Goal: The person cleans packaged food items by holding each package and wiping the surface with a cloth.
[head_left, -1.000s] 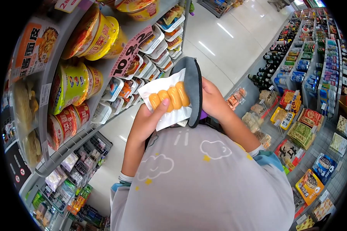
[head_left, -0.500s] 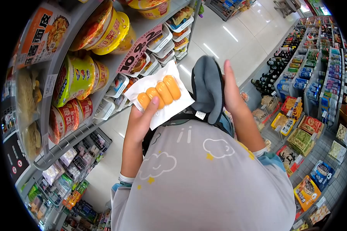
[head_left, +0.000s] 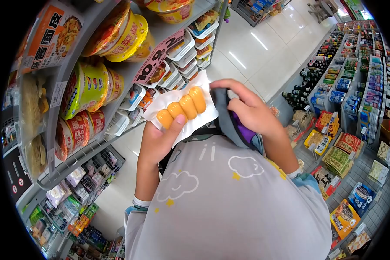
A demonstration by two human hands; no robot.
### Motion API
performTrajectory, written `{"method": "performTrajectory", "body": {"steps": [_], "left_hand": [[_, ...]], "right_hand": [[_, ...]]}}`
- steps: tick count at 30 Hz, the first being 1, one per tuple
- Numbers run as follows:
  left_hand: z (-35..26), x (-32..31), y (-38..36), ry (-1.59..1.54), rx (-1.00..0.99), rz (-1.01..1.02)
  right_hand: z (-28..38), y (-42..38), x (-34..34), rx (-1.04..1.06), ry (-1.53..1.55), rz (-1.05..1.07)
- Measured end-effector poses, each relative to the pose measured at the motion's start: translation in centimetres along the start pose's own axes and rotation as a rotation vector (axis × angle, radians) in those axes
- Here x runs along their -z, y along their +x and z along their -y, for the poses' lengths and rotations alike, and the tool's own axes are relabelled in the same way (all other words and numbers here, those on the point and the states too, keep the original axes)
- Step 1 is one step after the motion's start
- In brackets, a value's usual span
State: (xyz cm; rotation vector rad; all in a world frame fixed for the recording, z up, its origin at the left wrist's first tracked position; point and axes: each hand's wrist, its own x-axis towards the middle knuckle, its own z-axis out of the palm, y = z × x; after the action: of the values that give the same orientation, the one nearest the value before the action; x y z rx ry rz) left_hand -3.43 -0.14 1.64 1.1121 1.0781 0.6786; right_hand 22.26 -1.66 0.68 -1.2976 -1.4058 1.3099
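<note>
A white package [head_left: 206,113] printed with or showing several yellow rolls [head_left: 183,107] is in my left hand [head_left: 159,141], the thumb lying over its lower edge. Beside it on the right, my right hand [head_left: 249,108] is closed on the top of a grey cloth item [head_left: 223,110], its fingers bent over the upper edge. Some purple lining [head_left: 243,128] shows below that hand. The cloth item touches or nearly touches the package's right side, and its lower end rests at my waist.
To the left, a shelf [head_left: 130,78] holds instant noodle tubs [head_left: 87,89] and plastic trays [head_left: 182,47]. Rows of bottles and cans [head_left: 344,82] and bagged foods [head_left: 346,149] line the right. Tiled floor [head_left: 268,56] shows ahead between the shelves.
My right hand has moved left and up from beside the grey cloth item, and its fingers have closed on the top. Purple lining now shows. The package has tilted slightly.
</note>
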Motion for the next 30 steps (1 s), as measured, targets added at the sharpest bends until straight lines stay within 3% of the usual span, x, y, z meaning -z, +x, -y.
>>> {"method": "performTrajectory", "body": {"steps": [2,11,30], "left_hand": [[0.0,-0.6,0.1,-0.003,-0.066,0.004],[-0.7,-2.2,-0.1,0.333,-0.111,-0.007],[-1.1,-3.2,-0.2,0.530,-0.123,0.041]], "right_hand": [[0.6,-0.1,-0.7,-0.215,0.260,0.094],[-0.3,0.2,-3.4,-0.171,0.208,-0.009],[0.3,-0.1,-3.2,-0.132,0.258,-0.001]]}}
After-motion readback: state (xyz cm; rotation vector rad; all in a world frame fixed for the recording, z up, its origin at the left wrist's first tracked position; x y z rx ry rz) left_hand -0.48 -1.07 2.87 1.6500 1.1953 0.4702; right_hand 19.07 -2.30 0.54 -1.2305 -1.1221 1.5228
